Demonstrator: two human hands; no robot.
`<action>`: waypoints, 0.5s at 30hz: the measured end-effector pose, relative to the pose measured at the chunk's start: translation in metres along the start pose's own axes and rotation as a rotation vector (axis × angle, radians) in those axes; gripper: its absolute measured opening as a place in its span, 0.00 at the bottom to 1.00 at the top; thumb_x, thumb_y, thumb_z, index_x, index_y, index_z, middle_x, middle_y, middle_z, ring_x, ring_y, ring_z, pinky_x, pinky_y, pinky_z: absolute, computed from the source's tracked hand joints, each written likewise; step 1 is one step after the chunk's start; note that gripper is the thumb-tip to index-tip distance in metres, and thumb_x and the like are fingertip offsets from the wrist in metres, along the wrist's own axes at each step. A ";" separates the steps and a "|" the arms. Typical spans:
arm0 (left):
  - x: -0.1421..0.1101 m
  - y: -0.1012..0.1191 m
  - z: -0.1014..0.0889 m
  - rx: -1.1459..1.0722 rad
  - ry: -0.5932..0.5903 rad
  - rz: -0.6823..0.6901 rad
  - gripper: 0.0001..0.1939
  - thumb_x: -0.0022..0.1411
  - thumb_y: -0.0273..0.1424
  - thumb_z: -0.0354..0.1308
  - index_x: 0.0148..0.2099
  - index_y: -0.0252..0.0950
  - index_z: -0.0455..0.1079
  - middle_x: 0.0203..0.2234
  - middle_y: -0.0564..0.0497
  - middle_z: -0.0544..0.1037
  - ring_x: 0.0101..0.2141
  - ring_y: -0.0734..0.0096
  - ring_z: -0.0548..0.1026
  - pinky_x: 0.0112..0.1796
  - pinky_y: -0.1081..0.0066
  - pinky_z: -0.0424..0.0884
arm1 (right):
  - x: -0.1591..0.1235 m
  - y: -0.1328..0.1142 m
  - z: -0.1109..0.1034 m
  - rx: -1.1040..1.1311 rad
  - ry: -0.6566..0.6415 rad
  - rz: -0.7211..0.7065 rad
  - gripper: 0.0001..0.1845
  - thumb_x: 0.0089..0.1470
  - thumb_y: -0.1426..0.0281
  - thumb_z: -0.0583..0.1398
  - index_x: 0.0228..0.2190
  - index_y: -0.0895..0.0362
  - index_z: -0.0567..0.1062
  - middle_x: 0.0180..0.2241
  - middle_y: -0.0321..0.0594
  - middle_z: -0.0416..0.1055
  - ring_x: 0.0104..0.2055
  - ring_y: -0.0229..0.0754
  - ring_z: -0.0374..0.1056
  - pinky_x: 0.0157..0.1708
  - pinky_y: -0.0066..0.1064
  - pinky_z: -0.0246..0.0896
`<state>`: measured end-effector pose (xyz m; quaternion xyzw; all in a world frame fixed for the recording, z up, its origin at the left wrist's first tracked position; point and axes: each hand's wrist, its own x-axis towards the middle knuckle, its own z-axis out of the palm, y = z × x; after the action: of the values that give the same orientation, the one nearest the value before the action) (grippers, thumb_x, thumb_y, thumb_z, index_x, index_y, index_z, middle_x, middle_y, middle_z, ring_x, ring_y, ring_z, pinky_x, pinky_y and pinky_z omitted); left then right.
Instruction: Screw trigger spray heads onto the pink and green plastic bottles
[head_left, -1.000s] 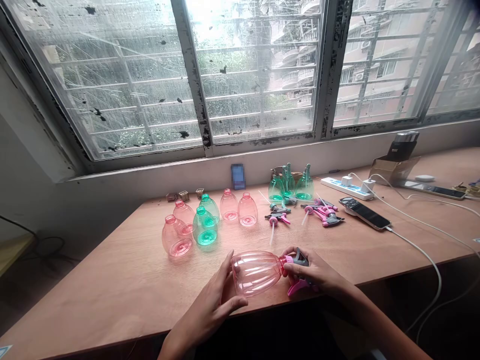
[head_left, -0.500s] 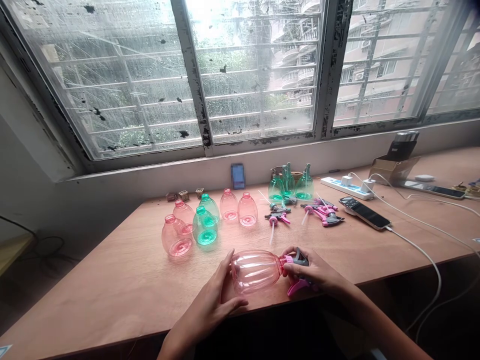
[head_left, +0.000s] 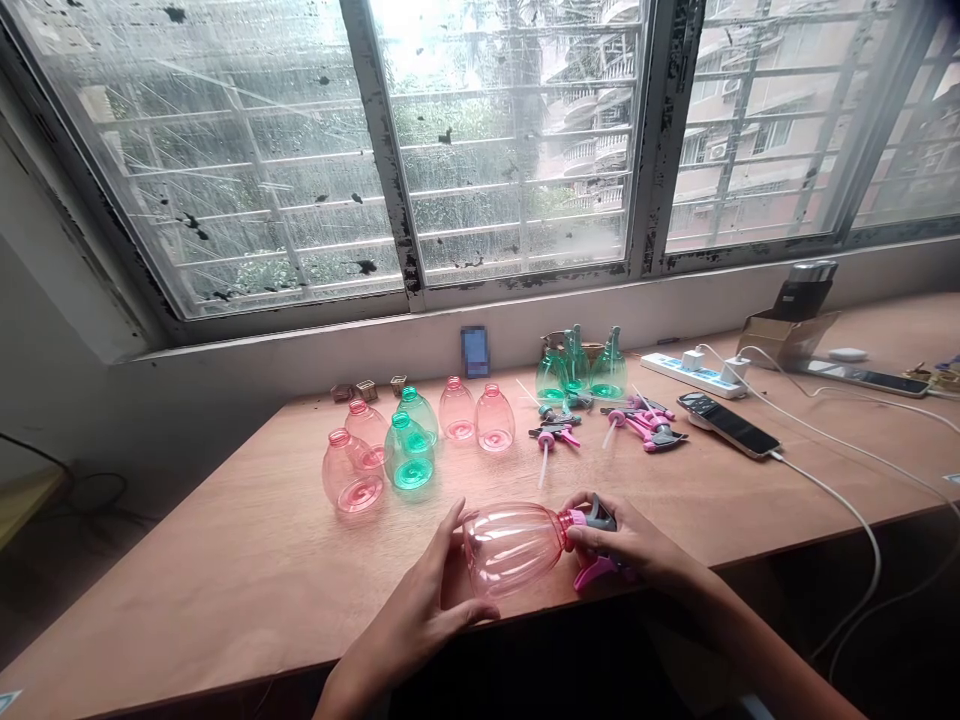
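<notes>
Over the desk [head_left: 225, 590], left grip [head_left: 409, 590] closed on pink bottle [head_left: 510, 548], right grip [head_left: 622, 545] on sprayer [head_left: 600, 516]

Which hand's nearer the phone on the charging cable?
Right hand: at the neck of the pink spray bottle, down and left of the phone. Left hand: farther left, on the bottle's body.

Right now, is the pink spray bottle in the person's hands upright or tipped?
Tipped: the spray bottle lies sideways, neck toward the right hand, base in the left hand.
</notes>
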<state>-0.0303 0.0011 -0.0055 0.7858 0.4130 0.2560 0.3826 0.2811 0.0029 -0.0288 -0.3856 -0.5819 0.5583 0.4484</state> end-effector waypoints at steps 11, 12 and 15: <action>0.001 -0.005 -0.004 0.013 -0.079 0.028 0.51 0.62 0.43 0.66 0.76 0.49 0.36 0.74 0.49 0.48 0.70 0.47 0.52 0.68 0.50 0.50 | -0.001 -0.001 -0.001 -0.029 -0.005 0.003 0.18 0.54 0.58 0.70 0.37 0.58 0.74 0.30 0.36 0.77 0.29 0.38 0.68 0.31 0.29 0.60; 0.001 -0.004 -0.004 0.002 -0.090 0.039 0.47 0.66 0.44 0.62 0.76 0.48 0.37 0.73 0.49 0.49 0.70 0.48 0.53 0.68 0.51 0.50 | -0.001 -0.001 -0.001 -0.032 -0.007 0.003 0.18 0.54 0.58 0.70 0.37 0.58 0.74 0.30 0.36 0.77 0.29 0.38 0.68 0.31 0.29 0.61; 0.000 -0.002 -0.004 0.021 -0.073 0.013 0.45 0.68 0.43 0.60 0.76 0.48 0.36 0.74 0.49 0.49 0.70 0.50 0.53 0.69 0.52 0.49 | -0.001 -0.001 0.000 -0.019 -0.009 0.008 0.18 0.55 0.58 0.69 0.37 0.58 0.74 0.29 0.36 0.76 0.29 0.38 0.68 0.31 0.29 0.61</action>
<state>-0.0338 0.0036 -0.0050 0.8013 0.3962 0.2253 0.3876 0.2817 0.0020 -0.0279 -0.3897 -0.5877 0.5561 0.4400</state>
